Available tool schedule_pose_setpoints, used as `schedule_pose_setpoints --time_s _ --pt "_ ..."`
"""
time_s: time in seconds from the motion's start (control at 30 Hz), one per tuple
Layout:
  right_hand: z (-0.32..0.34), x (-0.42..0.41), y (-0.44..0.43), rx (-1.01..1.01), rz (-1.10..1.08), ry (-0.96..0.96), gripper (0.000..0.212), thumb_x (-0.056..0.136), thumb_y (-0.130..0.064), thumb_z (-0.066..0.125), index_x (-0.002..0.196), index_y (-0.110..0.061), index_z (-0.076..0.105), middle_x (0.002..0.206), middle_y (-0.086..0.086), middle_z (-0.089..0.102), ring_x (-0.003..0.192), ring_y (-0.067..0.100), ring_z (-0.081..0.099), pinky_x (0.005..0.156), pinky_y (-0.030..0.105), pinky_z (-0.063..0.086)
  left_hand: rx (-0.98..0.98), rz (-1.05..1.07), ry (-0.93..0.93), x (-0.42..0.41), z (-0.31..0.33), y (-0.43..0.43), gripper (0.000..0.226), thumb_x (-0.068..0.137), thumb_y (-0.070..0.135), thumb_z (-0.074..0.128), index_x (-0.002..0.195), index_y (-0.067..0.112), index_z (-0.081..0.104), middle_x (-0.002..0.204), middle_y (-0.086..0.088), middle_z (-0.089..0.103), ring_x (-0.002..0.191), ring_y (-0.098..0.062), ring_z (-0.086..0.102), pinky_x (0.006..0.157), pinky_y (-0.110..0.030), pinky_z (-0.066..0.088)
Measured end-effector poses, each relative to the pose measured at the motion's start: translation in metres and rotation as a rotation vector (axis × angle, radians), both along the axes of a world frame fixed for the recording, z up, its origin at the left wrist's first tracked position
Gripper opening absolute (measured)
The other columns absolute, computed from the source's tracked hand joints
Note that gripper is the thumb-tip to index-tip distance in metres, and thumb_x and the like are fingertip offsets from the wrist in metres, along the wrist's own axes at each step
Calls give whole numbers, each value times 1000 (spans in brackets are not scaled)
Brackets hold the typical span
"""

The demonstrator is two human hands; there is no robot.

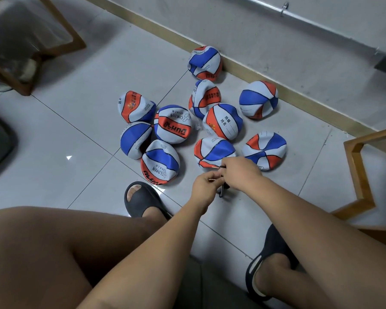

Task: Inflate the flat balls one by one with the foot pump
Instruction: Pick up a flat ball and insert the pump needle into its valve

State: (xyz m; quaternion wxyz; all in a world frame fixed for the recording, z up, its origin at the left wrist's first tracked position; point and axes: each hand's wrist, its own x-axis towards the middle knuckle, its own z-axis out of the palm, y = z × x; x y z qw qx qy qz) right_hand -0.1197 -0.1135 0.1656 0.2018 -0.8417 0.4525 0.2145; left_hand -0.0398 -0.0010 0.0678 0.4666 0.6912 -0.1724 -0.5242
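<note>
Ten deflated rubber balls [173, 123] in blue, orange and white panels lay clustered on a pale grey tiled floor [76, 152], the farthest touching a wooden skirting board [254, 73]. Above the nearest balls, the left hand [204, 186] pinched a short metal pin [211, 179]. The right hand [241, 172], just beside it, pinched a second metal pin [215, 167]. A small black fitting [222, 192] showed beneath both hands, partly hidden. Two black slippers [140, 197] were on the feet. An angular wooden frame [359, 175] stood at the right.

Ten flat balls [173, 123] on the floor [76, 112], mid-frame; two hands, left hand [204, 187] and right hand [240, 172]; two black sandals [136, 205] below.
</note>
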Motion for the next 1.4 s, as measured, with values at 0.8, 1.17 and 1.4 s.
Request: schedule_pose_setpoints --time_s 0.8,1.17,1.4 --pt "-9 -20 4 -9 -140 -222 13 100 -40 58 99 -29 52 87 0 67 84 30 61 63 35 45 599 100 -606 138 -64 24 40 84 42 80 110 18 62 122 -3 53 111 -30 56 81 -42 51" --pt "30 -41 -10 54 -165 -262 20 92 -46 66 88 -28 60 80 -6 68 83 25 65 70 38 57 513 -277 -605 155 13 28 29 95 37 72 90 8 73 85 -15 71 81 -33 67 72 -42 56" --pt "112 -66 -7 50 -148 -345 14 94 -43 69 88 -31 75 75 -7 68 81 18 65 74 35 57 244 -316 -205 126 140 15 35 100 42 71 109 8 71 113 -15 75 111 -35 72 102 -53 59"
